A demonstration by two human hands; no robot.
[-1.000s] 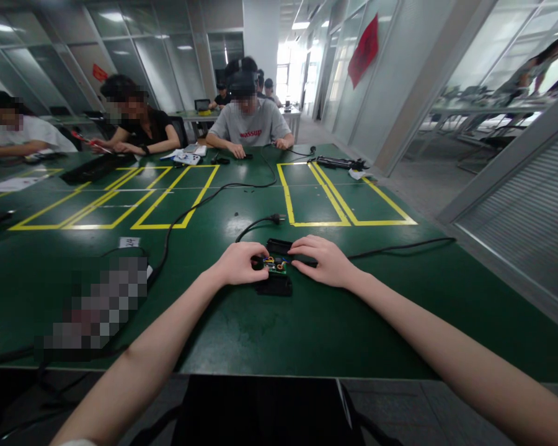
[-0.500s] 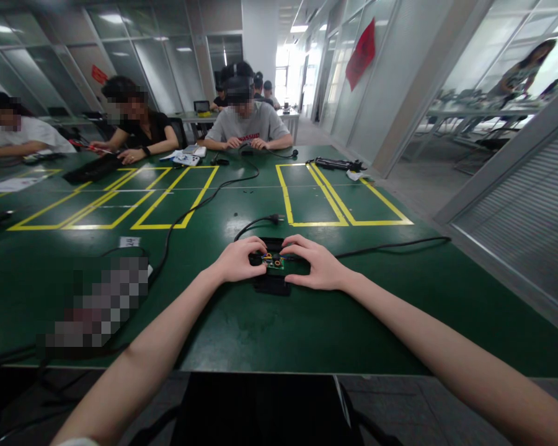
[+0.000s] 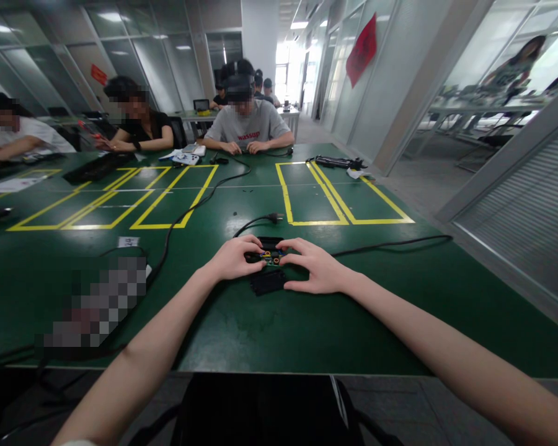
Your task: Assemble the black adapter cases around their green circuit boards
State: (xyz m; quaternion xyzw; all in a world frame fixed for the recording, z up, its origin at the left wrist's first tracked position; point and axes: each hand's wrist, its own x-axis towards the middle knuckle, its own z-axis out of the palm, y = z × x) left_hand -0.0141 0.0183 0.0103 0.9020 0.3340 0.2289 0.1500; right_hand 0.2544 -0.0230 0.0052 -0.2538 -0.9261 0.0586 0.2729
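Between my two hands is a small green circuit board (image 3: 271,260) with copper-coloured coils on it. My left hand (image 3: 236,257) pinches its left end with thumb and fingers, next to a dark cable. On the right end, the fingertips of my right hand (image 3: 314,265) touch the board, while the thumb sits lower and apart from it. One black plastic case half (image 3: 270,243) lies just behind the board. The other black case half (image 3: 267,283) rests flat in front, near my right thumb. My fingers partly cover the board's ends.
A black cable with a plug (image 3: 275,218) lies beyond my hands; another cable (image 3: 400,242) runs right. At left is a blurred-out block (image 3: 102,303) with cords. Yellow tape rectangles (image 3: 318,222) mark the green table (image 3: 307,337). A person (image 3: 248,124) works across from me.
The front case half has turned slightly and shifted a little left, apart from the board. My hands and the board have barely moved. People across the table shift their arms.
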